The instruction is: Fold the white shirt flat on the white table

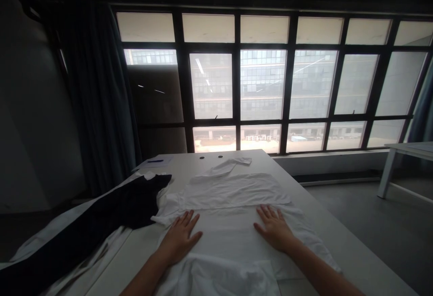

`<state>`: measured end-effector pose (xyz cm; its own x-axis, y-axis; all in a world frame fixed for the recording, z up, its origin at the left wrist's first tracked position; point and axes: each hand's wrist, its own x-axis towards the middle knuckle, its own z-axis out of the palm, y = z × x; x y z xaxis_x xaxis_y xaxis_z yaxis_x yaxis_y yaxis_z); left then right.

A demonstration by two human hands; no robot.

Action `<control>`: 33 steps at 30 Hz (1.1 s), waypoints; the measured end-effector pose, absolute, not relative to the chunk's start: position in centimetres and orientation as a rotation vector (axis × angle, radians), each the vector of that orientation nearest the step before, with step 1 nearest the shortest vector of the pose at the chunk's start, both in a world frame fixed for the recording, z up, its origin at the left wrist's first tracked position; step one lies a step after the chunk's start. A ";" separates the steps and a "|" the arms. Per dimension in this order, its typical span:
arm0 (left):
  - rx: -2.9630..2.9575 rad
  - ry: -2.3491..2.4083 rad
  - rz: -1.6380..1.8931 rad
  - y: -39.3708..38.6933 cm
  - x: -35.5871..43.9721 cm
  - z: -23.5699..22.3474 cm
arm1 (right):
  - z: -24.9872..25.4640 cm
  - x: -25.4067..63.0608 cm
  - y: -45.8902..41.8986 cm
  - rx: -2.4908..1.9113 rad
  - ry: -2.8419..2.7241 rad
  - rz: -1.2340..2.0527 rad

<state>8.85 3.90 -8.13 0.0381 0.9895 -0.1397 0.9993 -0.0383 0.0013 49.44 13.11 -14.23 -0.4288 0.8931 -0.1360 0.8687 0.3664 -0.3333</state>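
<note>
A white garment (226,228), perhaps a shirt, lies spread on the white table (341,228), with wrinkles and a fold across its far part. My left hand (181,237) rests flat on its left side, fingers spread. On the right side my right hand (274,228) also lies flat, its fingers apart and pointing to the far end. Neither hand grips anything. Bunched white cloth (219,275) lies nearest to me, between my forearms. Beyond the main fold, a narrow strip of white fabric (225,167) stretches toward the window.
Left of the white garment lies a black garment (111,212) over more pale cloth (91,264). A dark pen (155,161) is on paper at the far left corner, near two round holes in the tabletop. Windows stand behind; another table (411,148) is at right.
</note>
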 end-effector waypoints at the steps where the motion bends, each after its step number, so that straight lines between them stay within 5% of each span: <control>1: 2.192 2.130 -0.131 3.6 8.0 -8.0 | -14.7 51.5 13.9 -1.732 -2.509 0.527; 9: 2.146 2.156 -0.190 0.2 8.6 -6.5 | -17.1 60.6 12.9 -1.947 -2.426 0.387; 19: 2.024 2.024 -0.480 -3.3 15.6 2.5 | -6.7 58.0 7.5 -1.848 -2.688 0.493; 25: 2.201 1.893 -0.219 3.1 21.8 -3.7 | -7.5 44.1 8.3 -1.130 -2.564 0.577; 33: 2.201 1.975 -0.148 6.7 19.9 -8.3 | -12.5 39.9 13.4 -1.243 -2.615 0.664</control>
<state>19.92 6.73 -8.34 0.1124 0.9747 -0.1933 0.9926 -0.1012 0.0670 39.91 13.45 -12.49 -0.6376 0.7695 -0.0356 0.6933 0.5531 -0.4621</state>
